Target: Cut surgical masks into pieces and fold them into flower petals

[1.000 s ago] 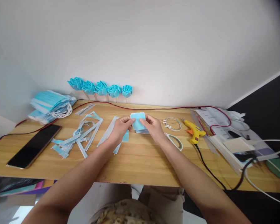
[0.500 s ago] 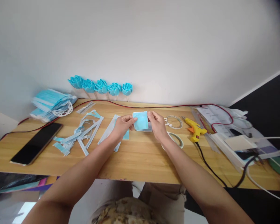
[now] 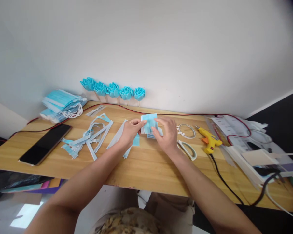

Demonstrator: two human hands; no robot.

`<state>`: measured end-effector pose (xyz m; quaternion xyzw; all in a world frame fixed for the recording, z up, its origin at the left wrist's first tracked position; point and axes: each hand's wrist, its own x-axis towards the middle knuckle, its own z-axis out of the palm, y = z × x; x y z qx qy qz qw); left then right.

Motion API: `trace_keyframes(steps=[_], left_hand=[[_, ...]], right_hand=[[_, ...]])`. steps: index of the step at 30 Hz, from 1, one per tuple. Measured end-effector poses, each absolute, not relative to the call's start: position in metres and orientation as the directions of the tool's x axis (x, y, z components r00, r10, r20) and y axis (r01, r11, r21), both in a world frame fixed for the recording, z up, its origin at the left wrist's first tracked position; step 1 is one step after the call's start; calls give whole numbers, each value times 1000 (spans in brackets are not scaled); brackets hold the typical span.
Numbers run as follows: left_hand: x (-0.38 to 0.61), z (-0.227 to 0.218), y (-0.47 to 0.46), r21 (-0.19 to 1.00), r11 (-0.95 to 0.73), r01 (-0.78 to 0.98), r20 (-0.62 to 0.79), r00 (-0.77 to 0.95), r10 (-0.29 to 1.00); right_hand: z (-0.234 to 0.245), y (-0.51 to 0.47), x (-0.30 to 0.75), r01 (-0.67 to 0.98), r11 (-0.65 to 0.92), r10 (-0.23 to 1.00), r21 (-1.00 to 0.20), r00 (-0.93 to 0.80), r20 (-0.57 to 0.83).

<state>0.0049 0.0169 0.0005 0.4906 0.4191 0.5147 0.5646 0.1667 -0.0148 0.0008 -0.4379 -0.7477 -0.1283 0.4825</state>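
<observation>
Wood bench (image 3: pixel 146 169), back edge along a white wall (image 3: pixel 161 58), dark panel (image 3: pixel 285 102) past the right end. Blue square (image 3: pixel 148 122) is held up around midway between the bench's left and right ends. Left hand (image 3: pixel 131 131) pinches its left side; right hand (image 3: pixel 168 133) has thumb and finger at its right side (can't tell if it's gripping). Marked sheets (image 3: pixel 223 123) near back right corner, print too small to read.

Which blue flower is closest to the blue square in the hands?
The rightmost blue flower, at the row's end, is nearest the blue square; the other four blue flowers stand farther left.
</observation>
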Motion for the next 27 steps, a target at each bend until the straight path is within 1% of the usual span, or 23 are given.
trace_keyframes(steps=[3,5,6,7,8,10,12,13,14,16,18,21,25,27], left_hand=[[4,1,17,984,3,-181,17,110,994],[4,2,17,984,7,-179,13,107,994],[4,2,17,984,8,-179,11,107,994],[4,2,18,984,10,-178,10,108,994],[5,2,18,984,11,-177,8,109,994],[5,1,17,984,15,-178,7,120,993],[6,-1,17,984,8,-178,16,135,991],[6,-1,16,984,3,-176,22,141,990],[7,-1,16,985,-1,-175,27,146,989],[8,-2,14,986,-4,-170,30,152,988],[9,-3,14,985,2,-174,28,169,985],[11,-5,13,975,21,-223,27,207,978],[12,-10,15,955,72,-289,-2,238,971],[12,-11,16,941,94,-326,-13,242,970]], right_hand=[[3,-15,170,768,590,507,-250,-111,855],[4,-16,171,741,615,523,-269,-129,842],[3,-16,171,728,618,543,-298,-122,831],[2,-15,170,711,610,573,-349,-92,815],[0,-14,170,683,592,612,-428,-35,790],[-4,-9,169,549,530,718,-646,114,687],[-9,-4,168,320,429,842,-844,197,503],[-11,-2,168,206,366,895,-908,190,404],[-12,0,168,115,301,935,-947,160,316],[-14,0,167,21,194,975,-981,107,195],[-15,-1,167,1,152,982,-988,117,151],[-16,-2,166,13,155,972,-988,174,155],[-18,0,165,64,165,965,-984,198,174],[-18,2,168,60,151,956,-987,247,161]])
